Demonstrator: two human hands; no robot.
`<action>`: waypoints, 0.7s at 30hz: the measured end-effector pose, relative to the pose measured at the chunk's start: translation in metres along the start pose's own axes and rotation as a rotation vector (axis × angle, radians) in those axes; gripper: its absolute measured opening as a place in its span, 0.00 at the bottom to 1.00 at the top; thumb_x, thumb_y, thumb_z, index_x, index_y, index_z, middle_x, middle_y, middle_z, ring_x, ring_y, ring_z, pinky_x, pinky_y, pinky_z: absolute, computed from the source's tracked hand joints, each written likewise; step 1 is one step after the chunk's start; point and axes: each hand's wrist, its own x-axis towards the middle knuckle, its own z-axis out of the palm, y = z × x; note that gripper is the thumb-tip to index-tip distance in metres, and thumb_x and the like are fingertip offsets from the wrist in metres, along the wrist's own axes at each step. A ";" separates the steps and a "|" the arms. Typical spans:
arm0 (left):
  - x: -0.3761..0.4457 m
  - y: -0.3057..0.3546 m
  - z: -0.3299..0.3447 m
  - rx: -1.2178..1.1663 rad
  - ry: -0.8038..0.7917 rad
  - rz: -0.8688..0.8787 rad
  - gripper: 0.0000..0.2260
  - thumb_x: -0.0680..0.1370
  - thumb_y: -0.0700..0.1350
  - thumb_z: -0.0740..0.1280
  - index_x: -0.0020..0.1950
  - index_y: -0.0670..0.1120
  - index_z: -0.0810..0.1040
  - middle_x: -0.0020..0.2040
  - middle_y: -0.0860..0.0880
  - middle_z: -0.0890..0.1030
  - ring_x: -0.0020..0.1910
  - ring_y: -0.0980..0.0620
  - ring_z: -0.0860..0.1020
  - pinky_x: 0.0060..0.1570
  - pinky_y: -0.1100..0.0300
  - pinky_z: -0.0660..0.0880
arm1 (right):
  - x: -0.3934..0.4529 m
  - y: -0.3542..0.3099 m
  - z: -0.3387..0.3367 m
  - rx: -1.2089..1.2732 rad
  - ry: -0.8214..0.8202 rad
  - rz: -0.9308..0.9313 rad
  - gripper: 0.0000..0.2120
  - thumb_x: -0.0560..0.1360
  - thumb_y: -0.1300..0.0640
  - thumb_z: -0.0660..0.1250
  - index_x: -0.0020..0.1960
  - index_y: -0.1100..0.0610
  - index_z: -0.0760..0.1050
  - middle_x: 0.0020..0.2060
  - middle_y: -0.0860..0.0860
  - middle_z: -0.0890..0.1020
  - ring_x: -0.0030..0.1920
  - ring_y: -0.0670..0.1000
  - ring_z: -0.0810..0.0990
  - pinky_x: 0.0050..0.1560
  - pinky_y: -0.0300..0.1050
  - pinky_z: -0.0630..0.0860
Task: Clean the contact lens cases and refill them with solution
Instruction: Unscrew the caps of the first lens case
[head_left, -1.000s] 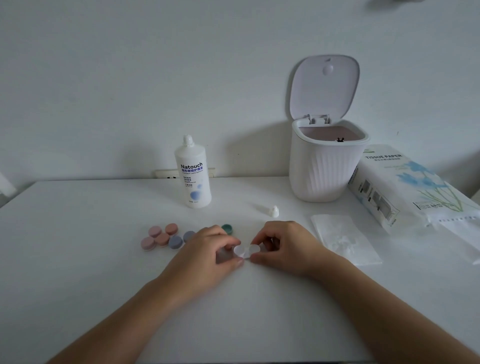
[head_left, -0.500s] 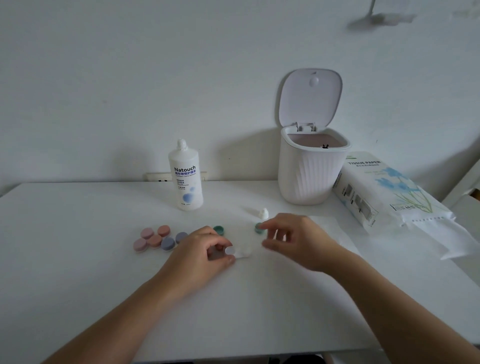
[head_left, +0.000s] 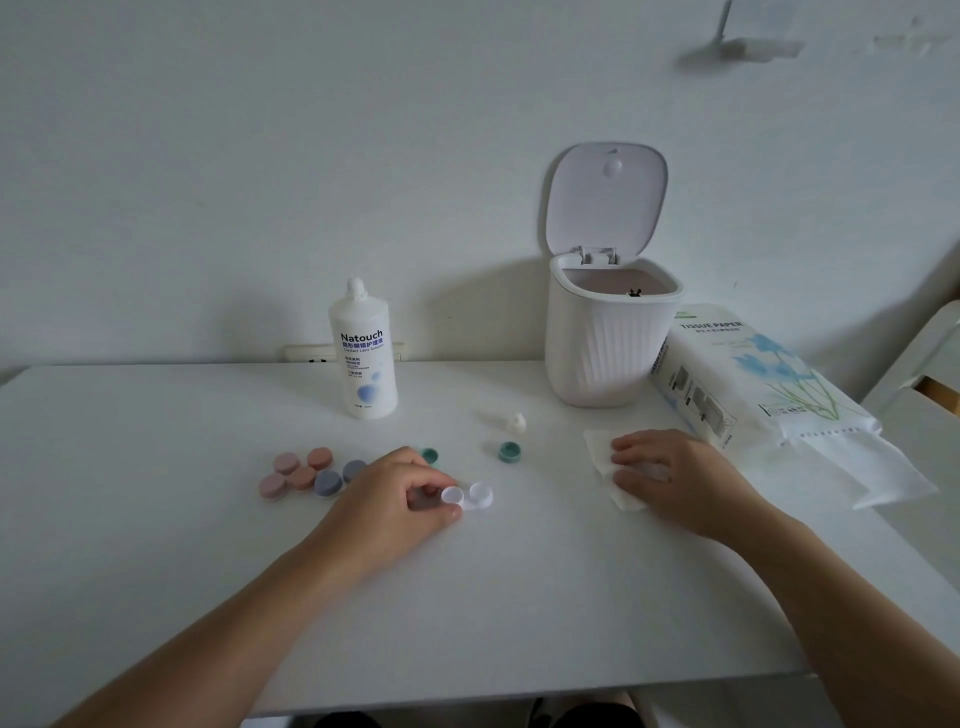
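The left hand (head_left: 395, 499) is pinching the white lens case (head_left: 467, 496) on the table (head_left: 156, 545) — light, rigid, probably slippery, best gripped by its rims. The right hand (head_left: 670, 478) is lying, fingers spread, on a soft tissue (head_left: 602, 452).

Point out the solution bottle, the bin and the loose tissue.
solution bottle (head_left: 365, 358): head view, on its label.
bin (head_left: 602, 353): head view, on its ribbed front wall.
tissue (head_left: 597, 444): head view, on its bare far-left corner.

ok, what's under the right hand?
A loose white tissue lying flat on the table; the right hand rests on it. The hand covers the middle of the tissue, so anything there is hidden.
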 end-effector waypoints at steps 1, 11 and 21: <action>0.000 0.001 0.000 -0.001 0.002 -0.010 0.04 0.72 0.51 0.76 0.45 0.59 0.85 0.45 0.58 0.76 0.39 0.60 0.76 0.39 0.70 0.69 | 0.002 -0.001 0.001 0.010 0.018 0.016 0.07 0.74 0.49 0.74 0.52 0.46 0.86 0.53 0.31 0.80 0.59 0.42 0.78 0.57 0.36 0.68; 0.005 0.006 -0.004 -0.019 0.018 -0.057 0.04 0.72 0.50 0.76 0.42 0.60 0.84 0.39 0.63 0.76 0.34 0.62 0.74 0.36 0.71 0.68 | 0.020 -0.005 0.003 0.632 0.138 0.200 0.04 0.74 0.52 0.76 0.43 0.43 0.86 0.39 0.40 0.87 0.37 0.36 0.81 0.42 0.35 0.74; 0.020 0.034 -0.020 -0.040 0.031 -0.113 0.02 0.74 0.52 0.76 0.42 0.58 0.84 0.24 0.60 0.72 0.24 0.59 0.68 0.25 0.72 0.63 | 0.024 0.007 0.004 1.133 0.047 0.240 0.08 0.74 0.54 0.72 0.45 0.58 0.85 0.38 0.54 0.84 0.38 0.50 0.81 0.38 0.42 0.77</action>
